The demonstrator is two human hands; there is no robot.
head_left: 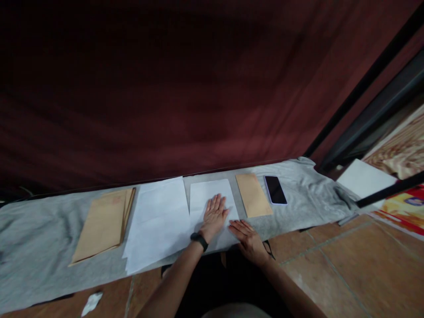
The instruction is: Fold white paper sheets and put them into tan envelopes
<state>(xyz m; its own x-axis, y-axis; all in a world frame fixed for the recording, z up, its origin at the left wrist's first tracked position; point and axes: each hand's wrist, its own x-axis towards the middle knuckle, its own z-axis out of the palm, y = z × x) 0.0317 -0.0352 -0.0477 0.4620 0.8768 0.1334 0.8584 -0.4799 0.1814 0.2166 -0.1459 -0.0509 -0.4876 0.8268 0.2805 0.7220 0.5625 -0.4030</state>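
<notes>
My left hand [213,216] lies flat with fingers stretched out on a white sheet of paper [200,194]. A dark band circles that wrist. At the sheet's lower right edge rests my right hand [247,238], palm down, its fingers extended over the paper's border. Left of this sheet is a stack of larger white paper [159,225], its edges slightly uneven. A single brown envelope [253,194] lies just to the right of the sheet. Neither hand grips anything.
A pile of brown envelopes [102,225] sits farther left on the grey cloth [39,234]. A phone [275,190] with a dark screen lies at the right. Behind hangs a dark red curtain [198,110]. Crumpled white tissue [92,303] is on the tiled floor [331,265].
</notes>
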